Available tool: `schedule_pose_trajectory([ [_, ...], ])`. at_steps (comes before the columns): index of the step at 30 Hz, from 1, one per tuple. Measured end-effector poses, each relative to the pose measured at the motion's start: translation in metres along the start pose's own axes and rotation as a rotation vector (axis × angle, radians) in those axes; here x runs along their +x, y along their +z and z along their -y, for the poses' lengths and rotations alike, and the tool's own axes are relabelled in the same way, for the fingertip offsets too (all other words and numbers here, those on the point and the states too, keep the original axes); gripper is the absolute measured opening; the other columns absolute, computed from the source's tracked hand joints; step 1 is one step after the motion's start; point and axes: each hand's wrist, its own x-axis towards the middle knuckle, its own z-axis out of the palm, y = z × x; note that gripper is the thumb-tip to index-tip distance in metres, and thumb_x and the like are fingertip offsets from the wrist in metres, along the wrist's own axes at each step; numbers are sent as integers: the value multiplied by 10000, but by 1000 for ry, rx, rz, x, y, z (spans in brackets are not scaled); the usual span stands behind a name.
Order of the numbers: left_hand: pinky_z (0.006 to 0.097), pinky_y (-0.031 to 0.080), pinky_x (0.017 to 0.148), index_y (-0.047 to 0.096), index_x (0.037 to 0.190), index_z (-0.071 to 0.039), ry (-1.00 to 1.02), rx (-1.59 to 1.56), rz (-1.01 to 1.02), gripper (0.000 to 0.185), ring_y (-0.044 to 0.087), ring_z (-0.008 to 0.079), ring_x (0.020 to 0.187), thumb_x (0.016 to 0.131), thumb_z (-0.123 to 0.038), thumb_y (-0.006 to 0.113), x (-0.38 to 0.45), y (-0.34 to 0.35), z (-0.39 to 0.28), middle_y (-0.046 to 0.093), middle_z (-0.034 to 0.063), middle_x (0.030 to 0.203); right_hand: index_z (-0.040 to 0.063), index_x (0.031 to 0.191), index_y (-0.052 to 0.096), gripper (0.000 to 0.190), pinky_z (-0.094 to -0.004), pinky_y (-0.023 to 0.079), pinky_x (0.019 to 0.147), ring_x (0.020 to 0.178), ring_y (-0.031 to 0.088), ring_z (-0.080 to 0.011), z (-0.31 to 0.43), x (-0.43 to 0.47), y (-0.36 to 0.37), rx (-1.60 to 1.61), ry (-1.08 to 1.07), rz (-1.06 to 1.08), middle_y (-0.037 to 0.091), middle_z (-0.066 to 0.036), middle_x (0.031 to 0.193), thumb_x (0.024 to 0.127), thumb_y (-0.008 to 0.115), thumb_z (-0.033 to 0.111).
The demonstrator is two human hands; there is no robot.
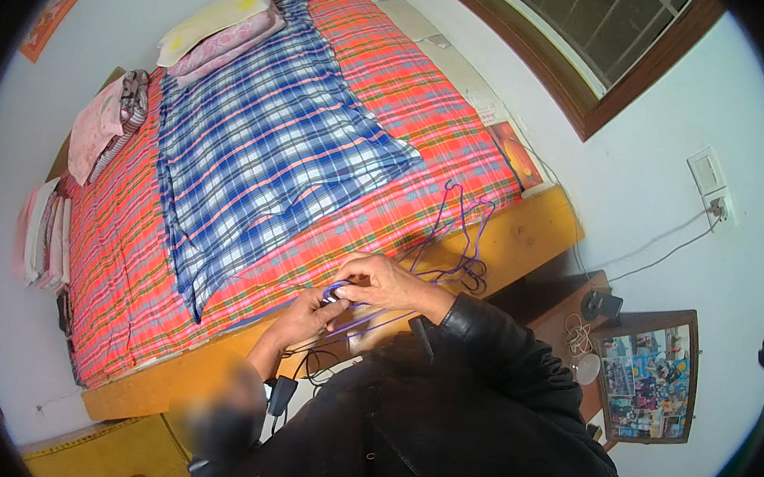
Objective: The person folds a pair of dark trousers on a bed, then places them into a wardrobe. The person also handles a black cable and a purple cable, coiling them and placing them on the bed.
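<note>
Both hands meet above the wooden edge of a bed. My left hand (300,318) pinches the hook part of a purple wire clothes hanger (376,319), and its thin straight wires run off to the right. From the other side, the fingers of my right hand (389,284) grip the same purple hook end; small pale bits show between the fingertips, too small to name. More purple wire hangers (466,244) lie tangled on the bed edge to the right. A blue and white plaid cloth (276,138) is spread over the red plaid bedsheet (393,73).
Folded bedding (223,34) lies at the far end, with a pink folded stack (100,129) to the left. The yellow wooden bed frame (536,226) runs before me. Black cables (310,363) hang near my left forearm. A photo frame (648,377) leans at right.
</note>
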Motion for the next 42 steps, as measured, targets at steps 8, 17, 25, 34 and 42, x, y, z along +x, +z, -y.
schedule_pose_trajectory([
  [8,240,355,595,621,999,-84,-78,-55,-268,183,404,37,677,1090,-242,606,-26,-30,28,506,-74,817,-22,931,719,133,-369,534,668,729,704,-242,-226,-150,-150,-455,579,-896,701,-164,794,897,692,104],
  [17,239,295,492,610,998,-94,48,-191,-577,211,397,45,543,1100,-275,580,-31,-34,44,495,-49,716,4,893,757,219,-402,523,630,703,718,-267,-368,-243,-152,-520,890,-917,715,-152,739,881,729,220],
  [25,241,314,521,621,1141,-54,98,-168,-496,120,419,54,571,1074,-151,600,-37,-40,40,487,-46,693,7,922,692,159,-403,545,546,634,694,-241,-299,-199,-149,-103,913,-1023,696,-137,727,978,643,147],
  [34,398,526,730,645,1182,-8,200,473,-580,209,690,281,804,1030,-152,639,-38,-39,8,710,168,916,11,996,662,152,-272,550,598,699,653,-114,-131,-103,-133,117,471,-683,710,-51,894,1040,640,155],
  [42,488,535,646,640,1052,-42,514,905,-521,199,675,406,759,949,-198,708,-27,-24,-53,672,170,835,-19,1136,679,155,-237,527,747,827,639,-66,48,12,-56,-113,168,-202,703,-19,941,1047,635,100],
])
